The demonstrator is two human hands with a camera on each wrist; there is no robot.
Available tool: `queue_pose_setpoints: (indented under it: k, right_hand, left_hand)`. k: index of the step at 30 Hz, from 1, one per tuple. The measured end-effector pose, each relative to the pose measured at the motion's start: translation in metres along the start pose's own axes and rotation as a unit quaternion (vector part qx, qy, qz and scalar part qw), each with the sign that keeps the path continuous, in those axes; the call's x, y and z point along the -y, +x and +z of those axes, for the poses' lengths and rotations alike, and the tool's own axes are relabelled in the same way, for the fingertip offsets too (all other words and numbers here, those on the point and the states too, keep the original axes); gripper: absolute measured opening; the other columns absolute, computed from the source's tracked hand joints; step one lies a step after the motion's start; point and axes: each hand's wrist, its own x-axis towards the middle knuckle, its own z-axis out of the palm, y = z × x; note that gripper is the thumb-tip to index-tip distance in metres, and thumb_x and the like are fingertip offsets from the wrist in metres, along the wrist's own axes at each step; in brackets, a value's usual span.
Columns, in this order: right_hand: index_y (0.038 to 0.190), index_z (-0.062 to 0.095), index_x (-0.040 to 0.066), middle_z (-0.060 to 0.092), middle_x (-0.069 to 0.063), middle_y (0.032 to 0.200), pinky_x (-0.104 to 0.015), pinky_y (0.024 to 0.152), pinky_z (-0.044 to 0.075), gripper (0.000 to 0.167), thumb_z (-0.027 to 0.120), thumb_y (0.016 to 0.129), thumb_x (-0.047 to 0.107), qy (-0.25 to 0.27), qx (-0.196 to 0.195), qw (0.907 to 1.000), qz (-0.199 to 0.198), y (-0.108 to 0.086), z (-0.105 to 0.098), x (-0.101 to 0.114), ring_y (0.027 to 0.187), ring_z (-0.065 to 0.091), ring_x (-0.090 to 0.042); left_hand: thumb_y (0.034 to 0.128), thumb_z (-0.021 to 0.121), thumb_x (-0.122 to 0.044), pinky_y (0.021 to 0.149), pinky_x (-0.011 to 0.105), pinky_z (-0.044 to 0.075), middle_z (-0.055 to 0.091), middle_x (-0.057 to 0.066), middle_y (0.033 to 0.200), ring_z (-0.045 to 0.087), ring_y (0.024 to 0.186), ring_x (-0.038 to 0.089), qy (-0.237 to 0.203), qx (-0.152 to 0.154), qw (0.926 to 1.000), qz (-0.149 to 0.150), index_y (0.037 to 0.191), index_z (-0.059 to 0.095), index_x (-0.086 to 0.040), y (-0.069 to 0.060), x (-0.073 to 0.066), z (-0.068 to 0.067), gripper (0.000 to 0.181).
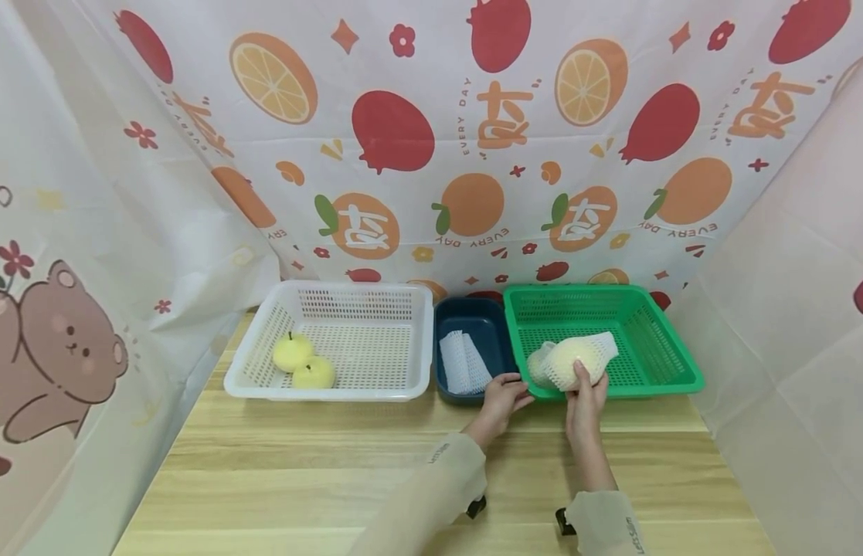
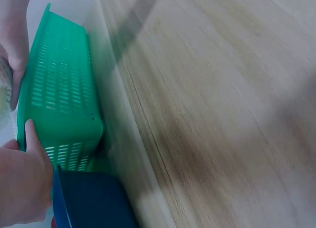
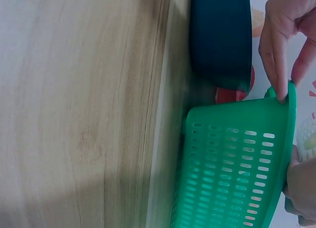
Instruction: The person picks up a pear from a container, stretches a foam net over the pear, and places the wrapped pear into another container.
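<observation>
Yellow fruit point(image 1: 567, 360) partly behind right hand point(image 1: 586, 397)

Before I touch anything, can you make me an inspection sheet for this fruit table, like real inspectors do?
Surface: pale wood-grain tabletop, containers toward its far side.
Job's things: white basket with two yellow pears; navy tray with white foam nets; green basket with a foam-netted fruit near its front left corner.
Clutter: nothing seen.
Left hand: holds the green basket's rim.
Right hand: holds another netted fruit over the green basket.
Cables: nothing seen.
Surroundings: fruit-print sheet behind, bear-print sheet at left.
</observation>
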Motion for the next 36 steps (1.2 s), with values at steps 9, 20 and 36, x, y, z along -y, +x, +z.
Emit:
queue_pose_setpoints:
  k: [9, 20, 36]
  right_hand:
    - [0.127, 0.024, 0.013, 0.039, -0.005, 0.119, -0.021, 0.079, 0.045, 0.045, 0.054, 0.093, 0.013, 0.037, -0.028, 0.9989, 0.011, 0.01, -0.001, 0.012, 0.101, 0.048, -0.014]
    - [0.139, 0.019, 0.013, 0.038, -0.004, 0.126, -0.022, 0.087, 0.041, 0.072, 0.066, 0.086, 0.021, -0.095, -0.067, 0.9932, 0.0, 0.046, -0.016, 0.038, 0.112, 0.043, -0.016]
    - [0.14, 0.011, 0.009, 0.026, -0.02, 0.135, -0.051, 0.095, 0.031, 0.094, 0.072, 0.075, 0.039, -0.466, -0.043, 0.8838, -0.003, 0.082, -0.033, 0.024, 0.118, 0.033, -0.036]
  left_hand:
    - [0.0869, 0.054, 0.009, 0.076, 0.035, 0.052, 0.056, 0.022, 0.097, 0.058, 0.082, 0.024, 0.007, -0.009, 0.9999, 0.006, 0.112, 0.047, 0.014, 0.003, 0.0, 0.003, 0.027]
    - [0.0868, 0.054, 0.009, 0.075, 0.033, 0.052, 0.057, 0.02, 0.096, 0.059, 0.083, 0.024, 0.006, -0.018, 0.9998, 0.008, 0.113, 0.047, 0.015, 0.003, -0.001, 0.004, 0.028]
    - [0.087, 0.054, 0.01, 0.075, 0.034, 0.052, 0.057, 0.018, 0.093, 0.06, 0.082, 0.024, 0.017, -0.026, 0.9994, 0.014, 0.111, 0.048, 0.014, 0.002, 0.003, 0.004, 0.025]
